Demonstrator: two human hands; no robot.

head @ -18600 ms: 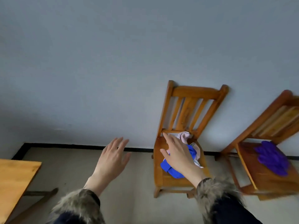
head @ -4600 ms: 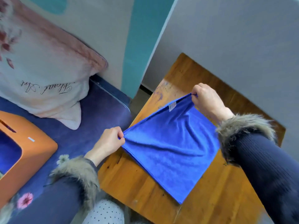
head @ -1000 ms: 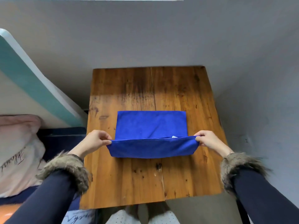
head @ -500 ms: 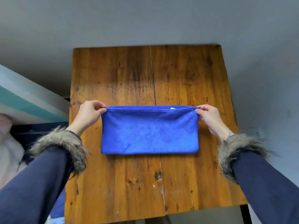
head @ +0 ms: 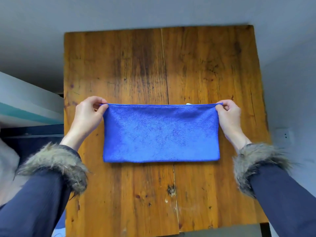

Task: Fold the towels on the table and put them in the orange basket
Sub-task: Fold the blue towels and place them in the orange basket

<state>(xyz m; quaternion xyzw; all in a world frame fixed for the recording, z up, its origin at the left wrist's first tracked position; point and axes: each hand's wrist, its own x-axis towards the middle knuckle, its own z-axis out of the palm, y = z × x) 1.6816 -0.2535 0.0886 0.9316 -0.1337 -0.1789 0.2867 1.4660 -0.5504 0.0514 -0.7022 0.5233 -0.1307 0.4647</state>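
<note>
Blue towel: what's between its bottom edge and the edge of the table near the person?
Only bare wood. In the head view, the blue towel lies flat, and the table below it shows just planks, a seam and dark knots.

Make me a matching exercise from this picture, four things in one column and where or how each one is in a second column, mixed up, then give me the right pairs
Things:
1. blue towel
2. left hand
3. right hand
4. cuffs

States:
A. pinches the towel's far right corner
B. furry, at both wrists
C. folded into a wide rectangle, lying on the wooden table
D. pinches the towel's far left corner

Pairs: 1-C, 2-D, 3-A, 4-B
</note>
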